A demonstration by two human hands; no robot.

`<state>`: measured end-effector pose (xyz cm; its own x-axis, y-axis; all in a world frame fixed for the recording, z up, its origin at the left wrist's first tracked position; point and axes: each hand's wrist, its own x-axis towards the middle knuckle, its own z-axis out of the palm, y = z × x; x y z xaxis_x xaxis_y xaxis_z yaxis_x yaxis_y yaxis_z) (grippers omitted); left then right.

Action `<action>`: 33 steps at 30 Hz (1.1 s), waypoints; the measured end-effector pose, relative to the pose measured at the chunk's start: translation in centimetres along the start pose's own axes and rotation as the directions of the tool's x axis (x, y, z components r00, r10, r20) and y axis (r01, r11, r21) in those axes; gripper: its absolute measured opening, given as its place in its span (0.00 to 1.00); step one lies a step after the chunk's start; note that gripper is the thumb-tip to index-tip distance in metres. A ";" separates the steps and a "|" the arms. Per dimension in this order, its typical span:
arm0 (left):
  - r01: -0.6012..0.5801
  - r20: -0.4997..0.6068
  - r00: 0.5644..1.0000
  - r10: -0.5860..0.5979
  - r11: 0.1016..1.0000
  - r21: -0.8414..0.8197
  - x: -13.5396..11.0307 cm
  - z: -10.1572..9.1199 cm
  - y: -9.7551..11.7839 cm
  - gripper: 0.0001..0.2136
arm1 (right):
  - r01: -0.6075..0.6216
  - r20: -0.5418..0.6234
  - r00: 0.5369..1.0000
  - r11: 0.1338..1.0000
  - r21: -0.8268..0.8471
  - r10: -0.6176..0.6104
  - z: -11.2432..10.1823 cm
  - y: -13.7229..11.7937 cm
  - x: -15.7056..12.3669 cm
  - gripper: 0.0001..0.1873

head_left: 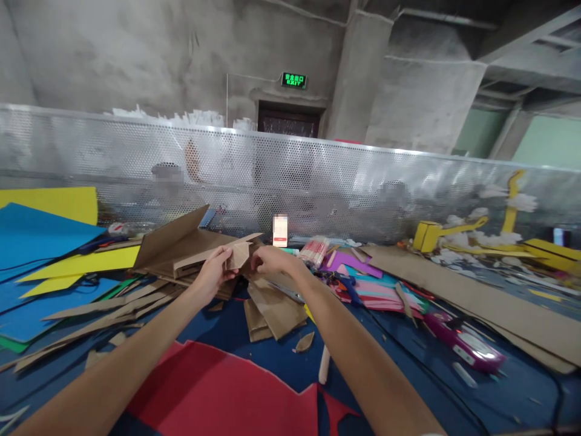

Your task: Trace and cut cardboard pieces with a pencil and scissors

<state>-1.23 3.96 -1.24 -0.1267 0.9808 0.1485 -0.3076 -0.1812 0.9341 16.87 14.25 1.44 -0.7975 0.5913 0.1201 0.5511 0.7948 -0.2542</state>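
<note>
Both hands are raised over the middle of the blue table. My left hand (pixel 214 272) is closed on a small folded piece of brown cardboard (pixel 239 255), held between thumb and fingers. Just right of that piece is my right hand (pixel 273 261), its fingers curled and pressed together. What they hold, if anything, is hidden. Behind my left hand lies a large bent cardboard sheet (pixel 167 242). Below my right hand are flat cardboard scraps (pixel 276 315) and a small leaf-shaped scrap (pixel 304 342).
A large red sheet (pixel 231 387) lies in front of me. Blue sheets (pixel 40 230) and yellow sheets (pixel 100 263) cover the left side. At right are colored sheets (pixel 381 293), a purple device (pixel 465 342) with a cable, and long cardboard (pixel 454 290). A phone (pixel 280 230) stands by the perforated metal divider (pixel 345 181).
</note>
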 end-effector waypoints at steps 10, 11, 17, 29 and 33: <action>0.007 -0.018 1.000 -0.008 0.999 -0.044 0.1 0.0 0.0 0.04 | 0.098 0.199 0.965 0.938 0.332 -0.172 0.1 -0.4 -0.7 0.15; 0.008 -0.019 1.000 -0.009 0.999 -0.050 0.1 0.0 -0.1 0.04 | 0.101 0.220 0.957 0.929 0.357 -0.188 0.1 -0.4 -0.7 0.15; -0.005 -0.008 1.000 0.005 0.998 -0.059 0.2 -0.1 -0.3 0.05 | 0.092 0.253 0.926 0.820 0.566 -0.279 -0.2 -2.2 -0.3 0.15; -0.013 0.005 1.000 0.013 1.000 -0.019 0.5 0.0 -0.6 0.08 | -0.035 0.409 0.862 0.770 0.637 -0.299 -1.3 -2.4 -0.9 0.22; -0.010 0.011 1.000 0.010 1.000 0.013 0.4 -0.1 -0.7 0.09 | -0.025 0.477 0.875 0.976 0.217 -0.084 -1.8 -2.6 -0.6 0.20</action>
<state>-1.15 4.51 -1.85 -0.1190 0.9796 0.1617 -0.2942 -0.1903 0.9366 16.37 12.03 3.75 -0.8611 0.3853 -0.3316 0.5042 0.7312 -0.4595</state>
